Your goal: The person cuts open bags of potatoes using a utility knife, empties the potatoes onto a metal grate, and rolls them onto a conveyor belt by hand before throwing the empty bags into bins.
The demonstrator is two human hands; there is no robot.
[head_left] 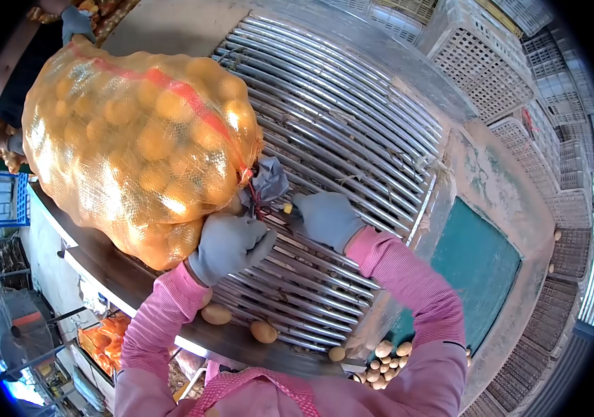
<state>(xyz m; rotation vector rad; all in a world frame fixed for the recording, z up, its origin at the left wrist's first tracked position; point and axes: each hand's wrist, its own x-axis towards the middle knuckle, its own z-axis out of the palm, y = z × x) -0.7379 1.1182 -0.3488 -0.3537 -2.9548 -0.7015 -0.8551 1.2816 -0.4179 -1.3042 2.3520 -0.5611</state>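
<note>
A large orange mesh bag (130,146) full of potatoes, with a red stripe, lies over the metal roller bars. My left hand (231,247), in a grey glove, is closed at the lower corner of the bag's gathered mouth. Close to it are dark red strings (258,205) and a crumpled grey piece (270,179). My right hand (328,219), also gloved, is to the right of the strings with its fingers curled. A small yellow-tipped item (288,208) shows at its fingertips; its kind is unclear.
Another person's gloved hand (76,24) holds the bag's far end. Loose potatoes (263,331) lie along the near edge of the roller bars (352,125). More potatoes (384,361) are by the green chute (474,271). Stacked plastic crates (481,66) stand along the right.
</note>
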